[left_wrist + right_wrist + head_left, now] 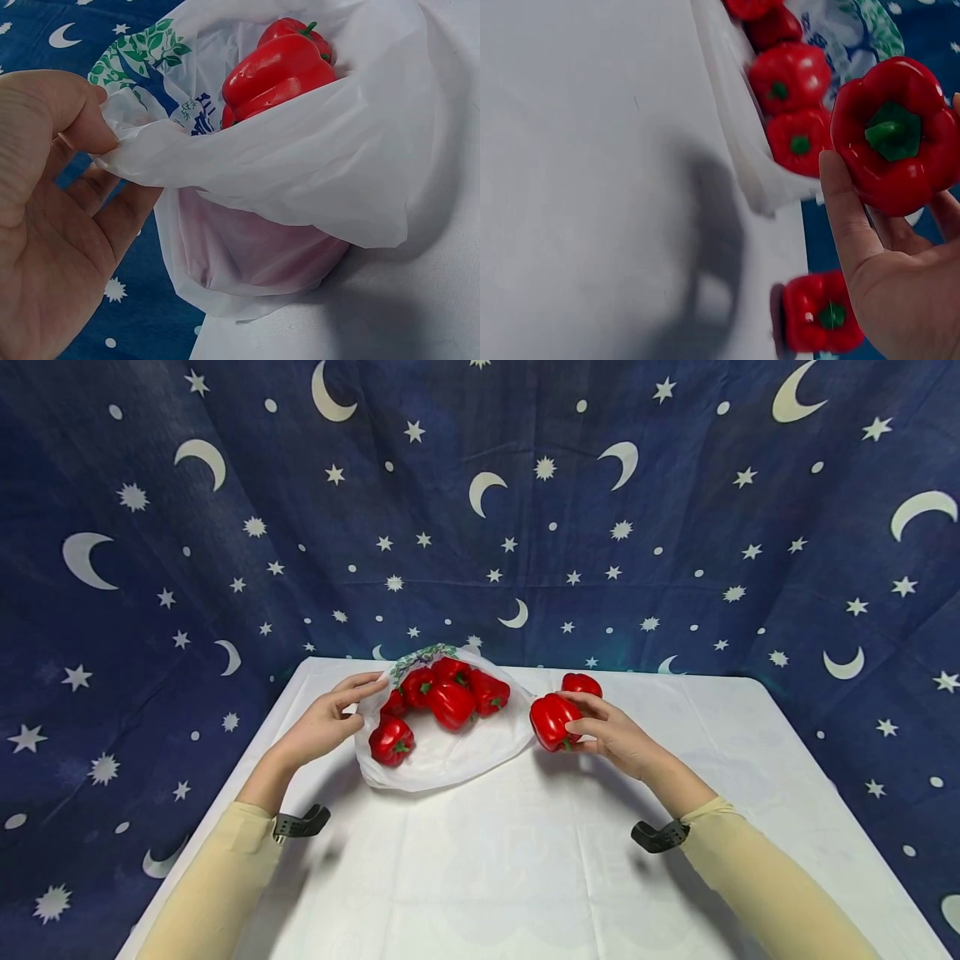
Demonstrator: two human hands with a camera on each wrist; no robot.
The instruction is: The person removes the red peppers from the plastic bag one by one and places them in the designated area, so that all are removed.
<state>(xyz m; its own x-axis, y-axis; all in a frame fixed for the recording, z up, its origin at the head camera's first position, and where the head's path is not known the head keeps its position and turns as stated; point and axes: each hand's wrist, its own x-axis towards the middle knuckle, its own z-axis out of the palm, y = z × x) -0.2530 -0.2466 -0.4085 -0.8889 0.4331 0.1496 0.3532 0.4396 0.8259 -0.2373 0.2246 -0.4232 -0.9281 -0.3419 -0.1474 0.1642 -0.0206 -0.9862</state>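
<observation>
My left hand (pixel 326 720) pinches the left edge of a white plastic bag (pixel 450 768) between thumb and fingers, keeping its mouth spread. A green and blue tree print (pixel 146 60) shows on the bag in the left wrist view. Several red bell peppers (pixel 452 705) lie inside it. My right hand (pixel 618 739) grips another red bell pepper (pixel 552 722) just right of the bag's rim; its green stem faces the right wrist camera. Behind that hand, one more red bell pepper (pixel 582 684) rests on the table, partly hidden by the hand.
A white cloth covers the table (pixel 465 877). Behind and beside it hangs a dark blue curtain (pixel 450 527) with moons and stars. Each wrist wears a black strap (pixel 660 837), and the bag lies toward the table's far edge.
</observation>
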